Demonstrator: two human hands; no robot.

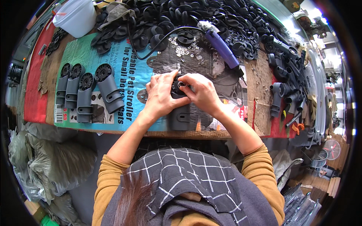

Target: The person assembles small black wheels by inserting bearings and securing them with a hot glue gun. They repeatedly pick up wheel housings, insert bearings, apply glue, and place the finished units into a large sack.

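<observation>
A grey plastic tubular fitting (179,120) lies straight in front of me, its slotted end near the table's front edge. My left hand (162,93) grips its round black far end, the thumb stretched across the body. Between the fingertips of my right hand (201,93) is a small shiny metal coil or ring (182,84), held over the middle of that round end. My fingers hide much of the round end, so I cannot tell whether the coil sits in it. Several similar grey fittings (109,90) stand in a loose row to the left.
Flattened printed cardboard (141,99) covers the table. Beyond my hands lie small metal washers (182,50) and a corded purple electric screwdriver (222,48). Black round plastic parts (181,14) are heaped behind. A white bucket (75,18) stands far left; more tubular fittings (288,73) pile up right.
</observation>
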